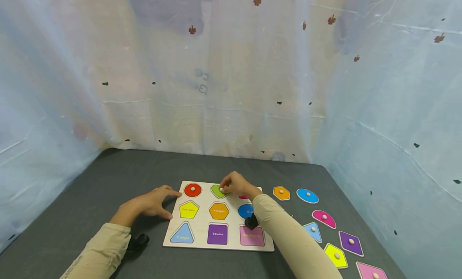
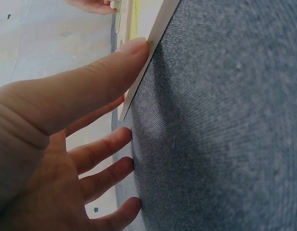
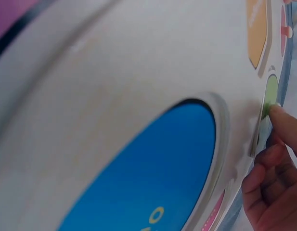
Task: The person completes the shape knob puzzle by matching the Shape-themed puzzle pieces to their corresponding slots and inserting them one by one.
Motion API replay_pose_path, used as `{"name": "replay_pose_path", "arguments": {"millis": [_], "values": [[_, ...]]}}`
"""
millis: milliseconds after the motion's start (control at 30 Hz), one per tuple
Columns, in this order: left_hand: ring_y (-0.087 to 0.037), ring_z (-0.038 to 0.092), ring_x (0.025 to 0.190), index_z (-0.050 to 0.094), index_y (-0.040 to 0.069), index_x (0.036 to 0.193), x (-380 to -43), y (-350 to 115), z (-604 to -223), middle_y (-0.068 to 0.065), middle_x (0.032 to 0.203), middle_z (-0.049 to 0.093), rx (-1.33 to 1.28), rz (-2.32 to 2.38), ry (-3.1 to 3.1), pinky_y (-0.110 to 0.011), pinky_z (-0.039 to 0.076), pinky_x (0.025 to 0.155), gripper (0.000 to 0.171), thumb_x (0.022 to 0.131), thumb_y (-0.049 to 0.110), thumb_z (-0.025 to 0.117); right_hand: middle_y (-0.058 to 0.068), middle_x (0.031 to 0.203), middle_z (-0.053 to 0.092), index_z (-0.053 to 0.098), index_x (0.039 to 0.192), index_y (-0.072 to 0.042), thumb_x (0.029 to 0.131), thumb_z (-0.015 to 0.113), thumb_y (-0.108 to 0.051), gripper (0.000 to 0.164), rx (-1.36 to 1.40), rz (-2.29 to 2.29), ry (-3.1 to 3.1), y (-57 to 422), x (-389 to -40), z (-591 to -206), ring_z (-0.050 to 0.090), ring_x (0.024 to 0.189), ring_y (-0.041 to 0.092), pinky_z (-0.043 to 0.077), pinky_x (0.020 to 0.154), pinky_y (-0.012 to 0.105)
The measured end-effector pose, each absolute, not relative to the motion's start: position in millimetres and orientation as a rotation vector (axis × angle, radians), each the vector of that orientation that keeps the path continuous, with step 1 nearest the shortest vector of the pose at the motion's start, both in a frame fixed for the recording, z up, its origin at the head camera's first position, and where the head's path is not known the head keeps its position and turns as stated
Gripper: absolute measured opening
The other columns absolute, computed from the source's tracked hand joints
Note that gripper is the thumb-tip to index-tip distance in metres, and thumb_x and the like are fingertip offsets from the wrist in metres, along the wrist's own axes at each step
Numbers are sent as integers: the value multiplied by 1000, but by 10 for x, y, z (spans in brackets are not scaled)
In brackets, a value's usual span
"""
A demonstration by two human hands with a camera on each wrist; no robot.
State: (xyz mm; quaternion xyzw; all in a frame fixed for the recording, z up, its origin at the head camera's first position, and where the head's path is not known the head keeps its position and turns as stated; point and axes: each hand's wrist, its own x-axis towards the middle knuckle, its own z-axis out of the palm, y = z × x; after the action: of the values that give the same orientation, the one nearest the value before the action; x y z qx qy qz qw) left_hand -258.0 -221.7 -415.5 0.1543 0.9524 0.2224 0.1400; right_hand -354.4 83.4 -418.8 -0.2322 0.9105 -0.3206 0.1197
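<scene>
A white shape-puzzle board [image 1: 203,211] lies flat on the dark cloth. My right hand [image 1: 238,185] pinches the knob of a green puzzle piece [image 1: 215,192] over the board's top middle recess; in the right wrist view the green piece [image 3: 271,91] looks slightly tilted. It tapers downward, but the hand hides part of it. At the board's left edge, my left hand [image 1: 153,203] rests with fingers spread; its thumb [image 2: 134,48] touches the rim in the left wrist view. A red circle piece [image 1: 193,193] with a knob sits in the top left recess.
Right of the board lie loose knobbed pieces: an orange hexagon [image 1: 280,195], blue oval [image 1: 304,194], magenta half-round [image 1: 320,216], light blue triangle [image 1: 311,234], purple piece [image 1: 355,247], yellow pentagon [image 1: 332,253] and pink piece [image 1: 366,271]. Pale curtains [image 1: 231,70] hang behind the table.
</scene>
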Motion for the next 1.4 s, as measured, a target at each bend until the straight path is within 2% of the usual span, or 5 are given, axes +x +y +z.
{"name": "replay_pose_path", "arguments": {"millis": [500, 833, 1000, 1200, 1400], "values": [[-47, 40, 137, 56, 13, 145, -2580, -2205, -4141, -25, 147, 43, 438, 625, 2751, -67, 38, 108, 78, 75, 23, 90, 3, 83, 63, 79, 102, -5, 92, 73, -5, 12, -690, -895, 2647, 832, -3525, -4185, 53, 79, 14, 47, 68, 19], [-48, 40, 137, 56, 14, 145, -2584, -2205, -4146, -25, 147, 43, 443, 621, 2755, -67, 38, 108, 79, 75, 24, 90, 7, 97, 76, 78, 108, -5, 95, 72, -20, 20, -690, -895, 2651, 885, -3558, -4142, 60, 79, 13, 56, 76, 24], [-48, 40, 137, 56, 14, 145, -2581, -2222, -4158, -26, 147, 43, 454, 606, 2763, -67, 38, 108, 79, 75, 24, 90, 7, 98, 76, 78, 109, -7, 97, 70, -24, 23, -684, -898, 2627, 909, -3519, -4104, 61, 80, 14, 56, 74, 25], [-49, 39, 137, 56, 14, 145, -2587, -2244, -4175, -26, 147, 43, 465, 613, 2765, -67, 38, 108, 79, 75, 25, 90, 11, 102, 77, 78, 110, -7, 97, 69, -25, 24, -727, -895, 2621, 961, -3467, -4062, 64, 82, 19, 56, 72, 25], [-49, 40, 137, 56, 14, 144, -2603, -2236, -4164, -25, 147, 43, 470, 615, 2761, -68, 38, 108, 79, 75, 26, 90, 8, 101, 76, 77, 110, -6, 98, 68, -23, 23, -761, -895, 2634, 1040, -3412, -4020, 66, 85, 19, 58, 73, 26]]}}
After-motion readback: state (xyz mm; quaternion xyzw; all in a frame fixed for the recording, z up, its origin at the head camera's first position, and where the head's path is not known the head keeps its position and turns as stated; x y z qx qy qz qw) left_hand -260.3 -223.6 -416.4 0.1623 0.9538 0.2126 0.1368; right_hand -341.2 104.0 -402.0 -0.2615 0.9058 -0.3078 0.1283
